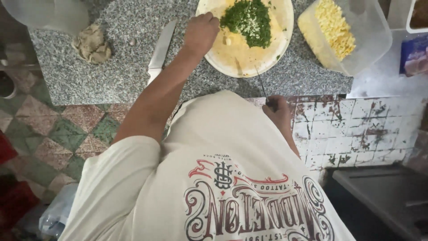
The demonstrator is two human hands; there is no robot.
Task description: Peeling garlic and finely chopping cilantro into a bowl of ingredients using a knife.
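Note:
A round pale cutting board [240, 53] lies on the speckled granite counter [111, 76], with a heap of chopped green herbs [248, 18] on it. My left hand [201, 31] rests on the board's left rim beside the herbs. Its fingers are curled downward, so anything under them is hidden. My right hand [277, 109] is close to my body at the counter's front edge. It grips a thin dark-bladed knife [261, 82] whose tip points up toward the board.
A large knife [160, 47] lies on the counter left of my arm, with a crumpled cloth [92, 43] further left. A clear plastic container [352, 35] of yellow chopped food stands right of the board. Worn white tiles [356, 129] face the counter below.

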